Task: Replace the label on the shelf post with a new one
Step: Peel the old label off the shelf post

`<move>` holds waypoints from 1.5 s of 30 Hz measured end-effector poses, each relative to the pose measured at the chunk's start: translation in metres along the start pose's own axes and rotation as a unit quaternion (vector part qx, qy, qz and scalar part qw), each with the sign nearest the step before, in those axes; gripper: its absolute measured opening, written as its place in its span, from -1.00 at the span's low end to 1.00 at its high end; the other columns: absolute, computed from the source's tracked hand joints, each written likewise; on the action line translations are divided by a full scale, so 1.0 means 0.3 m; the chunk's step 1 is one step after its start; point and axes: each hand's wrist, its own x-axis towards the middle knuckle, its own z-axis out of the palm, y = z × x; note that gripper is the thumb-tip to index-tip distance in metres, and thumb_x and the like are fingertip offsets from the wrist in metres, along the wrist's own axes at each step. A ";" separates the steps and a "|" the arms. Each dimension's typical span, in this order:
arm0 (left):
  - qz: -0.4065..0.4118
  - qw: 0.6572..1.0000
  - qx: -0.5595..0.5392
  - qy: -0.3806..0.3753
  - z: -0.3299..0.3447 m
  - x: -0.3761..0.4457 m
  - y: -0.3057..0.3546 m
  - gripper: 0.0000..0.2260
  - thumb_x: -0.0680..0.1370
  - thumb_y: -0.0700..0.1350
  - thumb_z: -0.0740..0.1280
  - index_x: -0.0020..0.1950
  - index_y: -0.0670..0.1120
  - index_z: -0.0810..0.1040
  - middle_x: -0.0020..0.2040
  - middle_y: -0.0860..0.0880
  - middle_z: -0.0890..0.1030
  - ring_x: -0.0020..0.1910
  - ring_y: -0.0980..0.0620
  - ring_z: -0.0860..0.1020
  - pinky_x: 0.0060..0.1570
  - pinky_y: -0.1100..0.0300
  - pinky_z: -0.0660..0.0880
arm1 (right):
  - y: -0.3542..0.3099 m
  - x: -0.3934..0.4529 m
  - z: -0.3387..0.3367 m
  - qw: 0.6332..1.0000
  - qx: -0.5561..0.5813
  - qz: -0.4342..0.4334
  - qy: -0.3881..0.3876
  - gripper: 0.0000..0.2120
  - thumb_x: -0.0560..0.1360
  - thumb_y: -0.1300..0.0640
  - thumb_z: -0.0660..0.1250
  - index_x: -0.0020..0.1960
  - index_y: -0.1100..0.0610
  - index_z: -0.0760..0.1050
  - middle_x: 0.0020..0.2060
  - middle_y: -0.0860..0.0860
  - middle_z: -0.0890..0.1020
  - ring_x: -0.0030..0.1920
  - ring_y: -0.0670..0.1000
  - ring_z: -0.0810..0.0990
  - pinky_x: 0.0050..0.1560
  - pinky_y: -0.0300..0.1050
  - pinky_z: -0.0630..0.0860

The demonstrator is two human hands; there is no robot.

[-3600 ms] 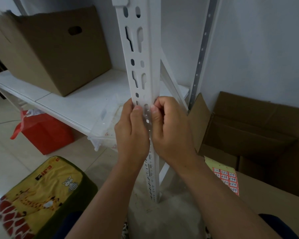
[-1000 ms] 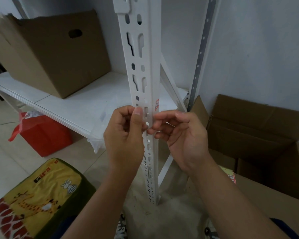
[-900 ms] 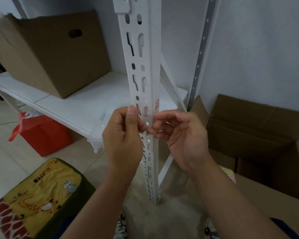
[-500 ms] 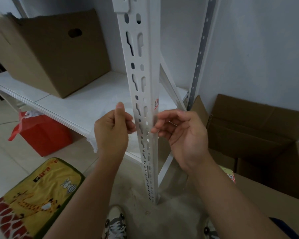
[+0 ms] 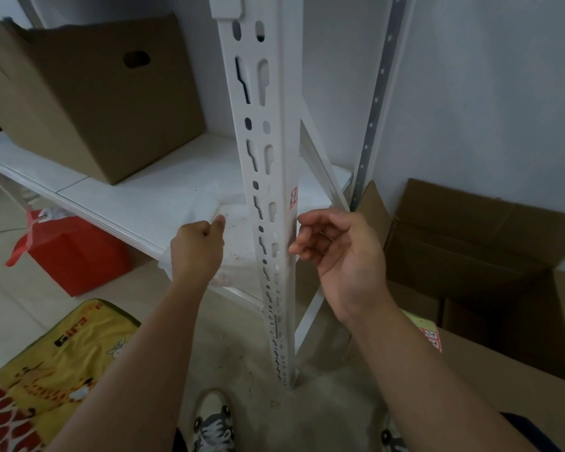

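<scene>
The left hand (image 5: 198, 247), fingers curled, possibly pinching the peeled tape, is pulling away from the post (image 5: 268, 177); the right hand (image 5: 336, 252) is hanging relaxed, exposing the label (image 5: 293, 198).

You face a white shelf post (image 5: 276, 177) punched with rows of dark slots and round holes, and on its right edge sits a small white label (image 5: 293, 198) with a red border and dark marks. At upper left a plain brown cardboard box (image 5: 88, 102) rests on the white shelf board (image 5: 163, 203). Below it, at left, is a bright red bag (image 5: 75, 256). At lower left lies a yellow cushion (image 5: 46, 363) with dark green edging, printed with giraffes and red-and-white patches. At right, open brown cartons (image 5: 477, 256) stand by a grey-white wall (image 5: 486, 93); a yellow sheet of red-bordered stickers (image 5: 429, 334) peeks out beside your right forearm. At bottom centre, your sneaker (image 5: 212, 425) is grey with white laces.
</scene>
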 end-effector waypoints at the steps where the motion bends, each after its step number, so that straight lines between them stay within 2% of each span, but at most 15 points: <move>1: 0.006 0.999 0.039 -0.017 0.007 0.006 -0.011 -0.51 0.64 0.09 0.17 -0.28 -0.29 0.49 -0.33 -0.13 0.57 -0.32 -0.07 0.49 -0.29 0.15 0.36 | 0.002 0.000 0.000 1.000 -0.001 0.000 0.001 -0.69 0.45 0.10 0.13 -0.20 0.23 0.60 -0.41 0.11 0.58 -0.35 0.09 0.57 -0.29 -0.15 0.49; 4: 0.036 0.983 0.173 -0.050 0.026 0.017 -0.035 -0.63 0.67 0.02 0.06 -0.23 -0.13 0.40 -0.23 -0.11 0.54 -0.12 -0.13 0.48 -0.01 0.00 0.40 | 0.003 -0.003 0.000 1.000 -0.003 0.003 0.002 -0.69 0.45 0.11 0.13 -0.21 0.22 0.60 -0.41 0.11 0.58 -0.35 0.08 0.57 -0.30 -0.15 0.50; 6: 0.049 0.973 0.215 -0.066 0.027 0.018 -0.042 -0.84 0.62 -0.15 0.12 0.06 -0.07 0.49 0.04 -0.10 0.59 0.08 -0.14 0.43 0.15 -0.06 0.32 | 0.003 -0.003 0.001 1.000 -0.002 0.005 0.004 -0.69 0.45 0.11 0.13 -0.21 0.21 0.61 -0.42 0.11 0.57 -0.35 0.08 0.57 -0.30 -0.15 0.49; 8: 0.059 0.965 0.238 -0.088 0.028 0.016 -0.046 -0.66 0.58 -0.18 0.17 0.34 0.04 0.45 0.24 -0.03 0.55 0.28 -0.13 0.38 0.30 -0.07 0.23 | 0.000 -0.005 0.005 1.000 -0.005 0.006 0.007 -0.70 0.46 0.11 0.14 -0.22 0.20 0.61 -0.42 0.11 0.57 -0.36 0.08 0.57 -0.29 -0.13 0.48; 9: 0.059 0.964 0.246 -0.084 0.027 0.019 -0.052 -0.64 0.59 -0.17 0.18 0.36 0.07 0.46 0.26 -0.01 0.56 0.32 -0.11 0.38 0.33 -0.05 0.20 | -0.001 -0.005 0.008 1.000 -0.013 0.008 0.013 -0.70 0.49 0.11 0.16 -0.24 0.18 0.61 -0.42 0.10 0.56 -0.37 0.08 0.56 -0.29 -0.12 0.48; 13: 0.060 0.970 0.231 -0.043 0.025 0.015 -0.045 -0.74 0.50 -0.24 0.17 -0.15 -0.07 0.65 -0.13 -0.05 0.68 -0.07 -0.09 0.57 0.07 0.10 0.19 | 0.000 -0.006 0.019 0.991 -0.113 0.014 0.076 -0.56 0.59 -0.02 0.20 -0.42 0.12 0.45 -0.52 0.03 0.42 -0.45 0.02 0.40 -0.26 -0.08 0.44; 16: 0.066 0.976 0.204 -0.034 0.029 0.017 -0.044 -0.76 0.52 -0.19 0.17 -0.27 -0.07 0.57 -0.10 0.03 0.70 -0.07 -0.03 0.57 0.20 0.07 0.25 | 0.001 -0.012 0.023 0.981 -0.166 0.001 0.096 -0.55 0.61 -0.02 0.17 -0.41 0.14 0.33 -0.54 -0.01 0.33 -0.46 0.00 0.32 -0.23 -0.06 0.39; 20: 0.069 0.970 0.227 -0.047 0.035 0.008 -0.046 -0.62 0.57 -0.19 0.13 0.33 0.05 0.51 0.24 0.00 0.60 0.26 -0.05 0.49 0.41 0.00 0.14 | -0.003 -0.018 0.026 0.979 -0.187 -0.027 0.074 -0.87 0.59 0.23 0.20 -0.13 0.19 0.45 -0.37 0.03 0.46 -0.33 -0.01 0.46 -0.21 -0.13 0.48; 23: 0.085 0.977 0.192 -0.027 0.028 -0.014 -0.010 -0.65 0.59 -0.17 0.12 0.28 0.03 0.57 0.18 -0.05 0.63 0.12 -0.08 0.55 0.33 0.02 0.30 | 0.004 -0.016 0.031 0.971 -0.229 -0.043 0.054 -0.83 0.57 0.22 0.25 0.10 0.02 0.51 -0.18 -0.06 0.56 -0.12 -0.05 0.55 -0.10 -0.23 0.51; 26: 0.095 0.995 -0.010 -0.003 0.011 -0.059 0.067 -0.68 0.63 -0.15 0.09 0.23 -0.05 0.60 0.10 -0.03 0.66 -0.06 0.01 0.61 0.03 0.18 0.52 | -0.002 -0.018 0.042 0.956 -0.279 -0.075 0.049 -0.81 0.58 0.08 0.25 0.17 -0.05 0.53 0.01 -0.17 0.61 0.05 -0.19 0.57 0.01 -0.30 0.53; 29: 0.149 0.973 -0.174 0.006 -0.007 -0.139 0.159 -0.64 0.65 -0.05 0.02 0.20 -0.05 0.58 0.08 0.01 0.65 0.04 0.12 0.59 0.09 0.21 0.54 | -0.016 -0.019 0.061 0.951 -0.280 -0.124 0.047 -0.82 0.58 0.07 0.25 0.13 -0.07 0.55 0.00 -0.21 0.64 0.07 -0.22 0.59 0.01 -0.35 0.53; 32: 0.192 0.945 -0.263 -0.039 -0.004 -0.221 0.221 -0.61 0.62 0.07 -0.03 0.00 -0.09 0.52 -0.14 0.01 0.61 -0.15 0.20 0.58 -0.14 0.34 0.53 | -0.029 -0.013 0.079 0.964 -0.227 -0.125 0.054 -0.85 0.57 0.10 0.26 0.08 -0.05 0.56 -0.06 -0.21 0.66 0.05 -0.18 0.62 0.04 -0.32 0.55; 35: 0.195 0.931 -0.297 -0.077 0.011 -0.271 0.244 -0.60 0.62 0.14 -0.05 0.04 -0.11 0.42 -0.16 0.05 0.55 -0.17 0.24 0.56 -0.16 0.37 0.50 | -0.032 0.001 0.086 0.972 -0.198 -0.111 0.057 -0.86 0.56 0.12 0.29 -0.02 -0.07 0.59 -0.14 -0.21 0.69 0.00 -0.13 0.66 0.03 -0.24 0.59; 39: 0.205 0.928 -0.297 -0.091 0.009 -0.285 0.255 -0.61 0.55 0.16 -0.08 0.06 -0.11 0.33 -0.20 0.13 0.46 -0.22 0.35 0.52 -0.23 0.47 0.43 | -0.033 0.001 0.097 0.965 -0.226 -0.130 0.045 -0.83 0.55 0.11 0.29 -0.07 -0.17 0.54 -0.22 -0.38 0.63 -0.05 -0.27 0.62 -0.08 -0.40 0.53; 45: 0.214 0.924 -0.303 -0.097 0.011 -0.286 0.253 -0.61 0.54 0.16 -0.07 0.08 -0.10 0.31 -0.17 0.13 0.46 -0.20 0.34 0.52 -0.22 0.47 0.44 | -0.022 -0.005 0.113 0.964 -0.218 -0.137 0.070 -0.87 0.58 0.12 0.27 -0.02 -0.11 0.52 -0.19 -0.31 0.60 -0.08 -0.33 0.59 -0.14 -0.47 0.49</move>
